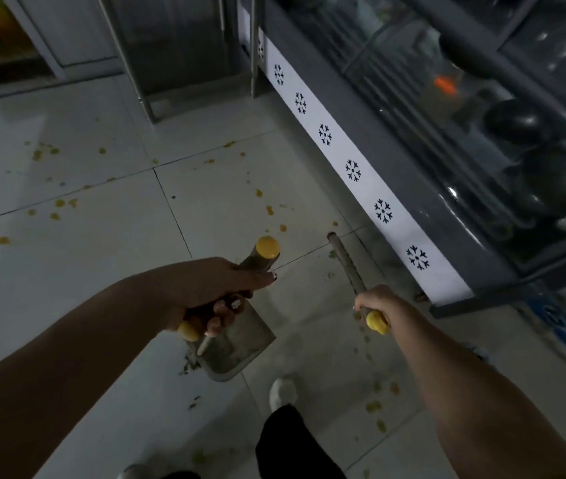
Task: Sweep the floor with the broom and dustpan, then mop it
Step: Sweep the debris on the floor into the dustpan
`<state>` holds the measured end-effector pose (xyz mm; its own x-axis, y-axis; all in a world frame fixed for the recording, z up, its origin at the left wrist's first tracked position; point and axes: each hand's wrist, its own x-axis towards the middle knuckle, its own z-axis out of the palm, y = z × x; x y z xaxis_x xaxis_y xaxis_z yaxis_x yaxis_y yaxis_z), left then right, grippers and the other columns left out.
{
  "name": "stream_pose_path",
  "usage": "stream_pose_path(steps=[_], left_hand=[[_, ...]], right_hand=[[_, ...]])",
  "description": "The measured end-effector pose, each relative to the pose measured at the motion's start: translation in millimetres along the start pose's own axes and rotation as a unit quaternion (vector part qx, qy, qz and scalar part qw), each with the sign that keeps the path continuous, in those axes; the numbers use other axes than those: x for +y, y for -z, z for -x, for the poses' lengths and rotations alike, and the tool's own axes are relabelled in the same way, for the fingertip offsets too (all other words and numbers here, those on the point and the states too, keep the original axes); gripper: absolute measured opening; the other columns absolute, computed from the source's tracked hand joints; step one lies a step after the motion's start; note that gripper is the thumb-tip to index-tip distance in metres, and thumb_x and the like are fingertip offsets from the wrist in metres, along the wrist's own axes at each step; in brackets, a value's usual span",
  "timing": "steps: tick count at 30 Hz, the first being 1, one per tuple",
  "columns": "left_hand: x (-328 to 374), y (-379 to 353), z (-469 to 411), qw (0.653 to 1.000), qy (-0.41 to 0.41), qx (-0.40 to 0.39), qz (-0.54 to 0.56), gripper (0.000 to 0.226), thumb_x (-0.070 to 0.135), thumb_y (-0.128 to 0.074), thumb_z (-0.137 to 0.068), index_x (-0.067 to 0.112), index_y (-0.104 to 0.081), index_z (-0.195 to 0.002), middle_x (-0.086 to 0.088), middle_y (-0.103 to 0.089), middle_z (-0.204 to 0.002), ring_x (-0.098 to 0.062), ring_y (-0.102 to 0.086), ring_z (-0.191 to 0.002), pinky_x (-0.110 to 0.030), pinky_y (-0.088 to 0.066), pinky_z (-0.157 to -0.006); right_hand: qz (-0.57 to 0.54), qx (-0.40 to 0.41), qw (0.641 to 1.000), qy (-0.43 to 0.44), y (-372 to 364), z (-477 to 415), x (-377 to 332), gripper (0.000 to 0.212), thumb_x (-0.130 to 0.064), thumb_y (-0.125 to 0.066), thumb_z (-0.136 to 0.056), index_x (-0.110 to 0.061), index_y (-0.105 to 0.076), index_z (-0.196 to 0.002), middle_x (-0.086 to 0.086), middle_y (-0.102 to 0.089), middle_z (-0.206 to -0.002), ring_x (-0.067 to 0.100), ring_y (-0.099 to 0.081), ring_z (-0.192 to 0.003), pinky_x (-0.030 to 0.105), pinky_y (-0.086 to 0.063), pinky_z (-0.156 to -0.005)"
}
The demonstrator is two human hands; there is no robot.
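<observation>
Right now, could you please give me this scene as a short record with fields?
left hand: grips the yellow-capped handle of the dustpan
right hand: grips the broom stick by its yellow sleeve
broom head: not in view
floor: pale tiles with scattered yellow bits, unswept
near the pan: green crumbs at its left edge
right side: display cooler with a snowflake strip

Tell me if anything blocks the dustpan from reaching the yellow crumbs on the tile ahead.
Nothing visible does. Only bare floor tile lies between the dustpan, held in the left hand, and the yellow crumbs. The display cabinet and the broom handle in the right hand stand to the right of that path.
</observation>
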<state>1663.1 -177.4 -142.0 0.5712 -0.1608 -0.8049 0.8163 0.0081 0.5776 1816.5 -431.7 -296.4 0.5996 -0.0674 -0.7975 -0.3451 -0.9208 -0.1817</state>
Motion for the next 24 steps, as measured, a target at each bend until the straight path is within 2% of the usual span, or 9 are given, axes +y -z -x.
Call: stream_pose_path(steps=[8, 11, 13, 15, 16, 19, 21, 24], left_hand=[[63.7, -33.8, -62.6, 1.0, 0.006, 0.014, 0.019, 0.038, 0.043, -0.069, -0.066, 0.014, -0.045, -0.058, 0.0, -0.035, -0.044, -0.009, -0.031, -0.032, -0.016, -0.033, -0.035], [72.9, -36.3, -78.6, 0.999, 0.013, 0.017, 0.026, 0.039, 0.04, -0.068, -0.073, 0.015, -0.043, -0.056, 0.001, -0.034, -0.045, -0.008, -0.029, -0.032, -0.015, -0.032, -0.036], [75.7, -34.1, -86.2, 0.999, 0.02, 0.025, 0.029, 0.039, 0.037, -0.066, -0.079, 0.014, -0.042, -0.058, 0.002, -0.035, -0.044, -0.008, -0.03, -0.031, -0.015, -0.032, -0.036], [77.4, -33.5, -89.5, 0.999, 0.03, 0.028, 0.026, 0.038, 0.039, -0.067, -0.075, 0.014, -0.043, -0.059, 0.002, -0.035, -0.043, -0.009, -0.03, -0.031, -0.015, -0.033, -0.035], [77.8, -34.1, -90.2, 0.999, 0.034, 0.027, 0.026, 0.038, 0.041, -0.067, -0.071, 0.014, -0.043, -0.059, 0.002, -0.035, -0.043, -0.009, -0.031, -0.031, -0.015, -0.033, -0.035], [77.6, -37.6, -91.5, 0.998, 0.033, 0.025, 0.039, 0.038, 0.041, -0.068, -0.067, 0.015, -0.042, -0.058, 0.002, -0.034, -0.043, -0.008, -0.03, -0.03, -0.015, -0.032, -0.035], [76.8, -38.7, -92.0, 0.998, 0.033, 0.026, 0.046, 0.038, 0.041, -0.068, -0.066, 0.014, -0.041, -0.057, 0.002, -0.034, -0.043, -0.008, -0.03, -0.03, -0.015, -0.032, -0.035], [73.9, -40.0, -89.8, 0.998, 0.038, 0.027, 0.046, 0.04, 0.041, -0.068, -0.063, 0.014, -0.04, -0.058, 0.002, -0.036, -0.042, -0.008, -0.03, -0.03, -0.015, -0.031, -0.034]], right_hand=[[0.027, -0.019, 0.999, 0.003, 69.1, -76.8, 0.7, 0.049, -0.007, -0.063, -0.083, 0.006, -0.051, -0.129, 0.023, -0.055, -0.13, 0.032, -0.059, -0.113, 0.041, -0.049, -0.096], [0.053, -0.035, 0.998, 0.006, 77.8, -97.6, -1.0, 0.047, -0.011, -0.062, -0.085, 0.005, -0.051, -0.128, 0.022, -0.055, -0.128, 0.031, -0.06, -0.106, 0.035, -0.05, -0.087], [0.078, -0.051, 0.996, 0.003, 78.9, -105.2, -3.9, 0.047, -0.016, -0.062, -0.086, 0.004, -0.052, -0.128, 0.021, -0.053, -0.13, 0.032, -0.058, -0.107, 0.031, -0.046, -0.081], [0.089, -0.071, 0.993, 0.007, 73.4, -106.0, -7.0, 0.048, -0.018, -0.062, -0.086, 0.004, -0.052, -0.128, 0.021, -0.053, -0.131, 0.033, -0.056, -0.108, 0.031, -0.045, -0.082], [0.092, -0.084, 0.992, 0.01, 68.8, -104.0, -9.1, 0.048, -0.017, -0.062, -0.085, 0.004, -0.053, -0.127, 0.022, -0.054, -0.129, 0.032, -0.057, -0.103, 0.031, -0.045, -0.08], [0.094, -0.126, 0.987, 0.018, 51.7, -93.6, -16.1, 0.044, -0.015, -0.061, -0.086, 0.004, -0.053, -0.125, 0.022, -0.057, -0.115, 0.027, -0.054, -0.081, 0.03, -0.044, -0.067], [0.055, -0.164, 0.985, 0.005, 39.4, -85.9, -19.8, 0.044, -0.012, -0.059, -0.087, 0.004, -0.051, -0.127, 0.02, -0.054, -0.102, 0.025, -0.052, -0.07, 0.028, -0.041, -0.056], [0.022, -0.199, 0.98, 0.0, 31.5, -75.5, -27.0, 0.038, -0.011, -0.056, -0.087, 0.001, -0.051, -0.123, 0.015, -0.057, -0.082, 0.021, -0.051, -0.06, 0.024, -0.04, -0.05]])
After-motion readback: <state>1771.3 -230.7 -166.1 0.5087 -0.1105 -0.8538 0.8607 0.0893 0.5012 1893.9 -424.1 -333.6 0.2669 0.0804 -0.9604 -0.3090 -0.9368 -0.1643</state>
